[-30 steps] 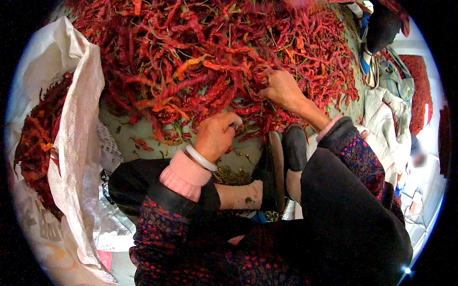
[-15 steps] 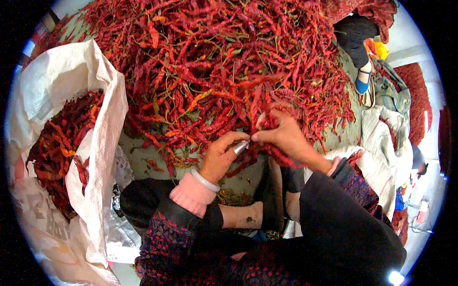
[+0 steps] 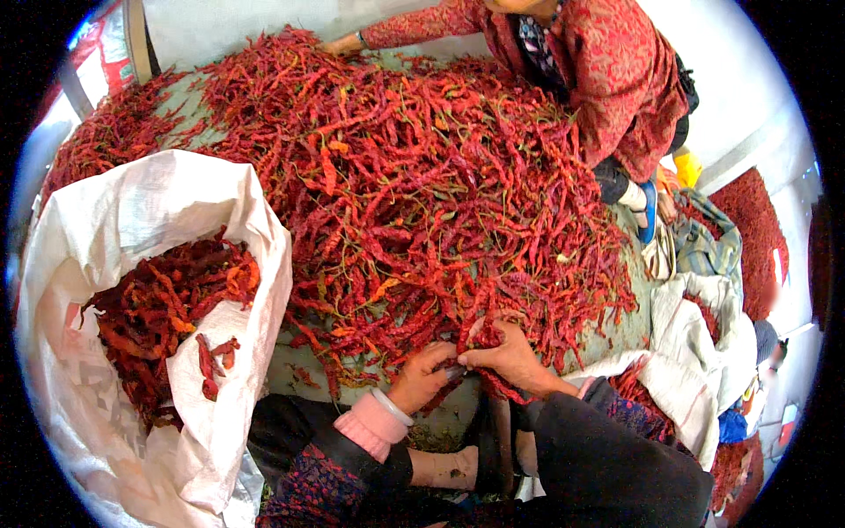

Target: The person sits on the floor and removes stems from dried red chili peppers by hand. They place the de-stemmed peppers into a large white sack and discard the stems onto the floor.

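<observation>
In front of me is a large heap of dried red chillies [image 3: 422, 211], some with pale stems. Low at its near edge, my left hand [image 3: 422, 378] and my right hand [image 3: 515, 361] meet. Several chillies [image 3: 503, 387] are bunched in my right hand's closed fingers, their tips hanging below the palm. My left hand pinches at the same bunch, beside the right thumb; a metal cap covers its thumb. The exact spot it grips is partly hidden by the fingers.
A tall white woven sack [image 3: 273, 255] stands open at my left, with chillies [image 3: 158, 317] inside. Across the heap, a person in a red patterned jacket [image 3: 607, 79] stretches an arm over the chillies. More pale sacks [image 3: 695, 387] lie at the right.
The view has tilted up, bringing the far side of the heap and the other person's upper body into sight. My hands remain together at the chillies.
</observation>
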`<control>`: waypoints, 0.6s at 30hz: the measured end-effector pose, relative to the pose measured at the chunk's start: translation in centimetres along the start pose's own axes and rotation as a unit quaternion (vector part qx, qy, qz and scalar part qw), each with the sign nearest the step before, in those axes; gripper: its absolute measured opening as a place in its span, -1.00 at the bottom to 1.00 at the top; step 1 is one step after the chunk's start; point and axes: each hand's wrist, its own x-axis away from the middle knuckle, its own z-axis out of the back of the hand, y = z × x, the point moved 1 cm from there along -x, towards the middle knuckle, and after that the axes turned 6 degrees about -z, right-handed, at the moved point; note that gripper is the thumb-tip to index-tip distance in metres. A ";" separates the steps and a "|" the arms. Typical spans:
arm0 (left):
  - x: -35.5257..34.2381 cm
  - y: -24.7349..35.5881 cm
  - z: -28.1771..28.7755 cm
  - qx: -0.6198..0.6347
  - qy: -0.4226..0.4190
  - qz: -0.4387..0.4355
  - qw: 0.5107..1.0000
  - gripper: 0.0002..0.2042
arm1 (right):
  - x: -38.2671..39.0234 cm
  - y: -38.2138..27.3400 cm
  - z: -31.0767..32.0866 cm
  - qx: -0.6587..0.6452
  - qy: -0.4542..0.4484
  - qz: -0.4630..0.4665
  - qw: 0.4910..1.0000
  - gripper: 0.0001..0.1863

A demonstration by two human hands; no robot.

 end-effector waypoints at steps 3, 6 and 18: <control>0.1 0.0 0.1 0.006 0.001 -0.020 1.000 -0.85 | 0.2 -0.3 0.0 0.035 0.002 0.037 0.999 -0.69; 0.3 0.3 0.2 0.018 0.014 -0.021 1.000 -0.86 | 0.4 -0.6 -0.1 0.037 -0.004 0.049 0.998 -0.70; 0.4 1.1 0.7 -0.020 0.038 0.013 0.999 -0.91 | 0.1 -0.5 -0.5 0.130 0.025 0.105 0.986 -0.72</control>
